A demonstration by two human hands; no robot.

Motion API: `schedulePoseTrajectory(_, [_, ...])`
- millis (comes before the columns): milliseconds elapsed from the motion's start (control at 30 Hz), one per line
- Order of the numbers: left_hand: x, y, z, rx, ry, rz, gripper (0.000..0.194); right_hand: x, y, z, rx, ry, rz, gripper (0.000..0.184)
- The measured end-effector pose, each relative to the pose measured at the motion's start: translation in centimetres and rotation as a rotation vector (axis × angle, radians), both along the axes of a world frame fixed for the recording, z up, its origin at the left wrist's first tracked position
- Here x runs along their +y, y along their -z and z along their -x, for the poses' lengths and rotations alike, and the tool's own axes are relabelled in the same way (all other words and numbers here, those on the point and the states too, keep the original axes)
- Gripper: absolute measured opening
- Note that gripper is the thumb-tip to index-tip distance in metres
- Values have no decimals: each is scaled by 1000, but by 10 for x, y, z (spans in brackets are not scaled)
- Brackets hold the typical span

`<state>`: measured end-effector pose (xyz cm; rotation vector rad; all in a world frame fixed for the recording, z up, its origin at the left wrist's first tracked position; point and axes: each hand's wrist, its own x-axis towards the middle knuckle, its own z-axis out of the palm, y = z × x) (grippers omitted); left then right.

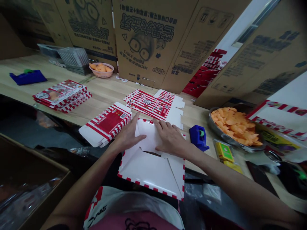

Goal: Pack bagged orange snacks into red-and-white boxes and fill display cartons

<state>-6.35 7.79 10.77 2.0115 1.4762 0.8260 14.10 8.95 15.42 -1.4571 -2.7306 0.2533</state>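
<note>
A red-and-white checked paper carton (151,172) lies tilted at the table's front edge, its white inner flaps facing up around a dark gap. My left hand (129,134) rests along its left far side, thumb and forefinger spread wide apart. Across the white flap from it, my right hand (170,135) grips the carton's far part, fingers bent over the flap and thumb pressed lower down. Just left of my hands are folded striped cartons (110,123). Beyond them lie more flat striped cartons (148,102) with white tabs.
A stack of printed cartons (61,94) and a blue tape dispenser (28,77) are at left. Right of my hands stand another blue tape dispenser (198,137) and a metal bowl of orange pieces (236,127). A pink basket (102,72) sits before large cardboard boxes (148,41).
</note>
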Motion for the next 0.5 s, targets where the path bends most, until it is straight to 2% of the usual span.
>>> schedulePoseTrajectory(67, [-1,-1,-1,-37,-42,22,91,3,-5,-2,22,-29,92,102])
schedulePoseTrajectory(167, [1,-2,-3,-164,-112,107,93,6,-10,-9,93,-42,255,87])
schedulePoseTrajectory(233, [-1,-2,-2,-350,-145,166,86,5,-10,-11,109,-2,250,81])
schedulePoseTrajectory(300, [-15,2,1,-614,-221,126,68,1,-8,-12,91,14,206,80])
schedulePoseTrajectory(367, [-48,16,8,-886,-441,-40,48,-2,-7,-14,62,18,176,82])
schedulePoseTrajectory(433, [-97,40,14,-1091,-741,-175,39,-3,-6,-16,40,39,163,84])
schedulePoseTrajectory(467, [-124,55,14,-1177,-786,-81,41,-3,-5,-18,35,51,158,86])
schedulePoseTrajectory(500, [-150,70,12,-1262,-781,97,48,-3,-5,-19,33,61,153,88])
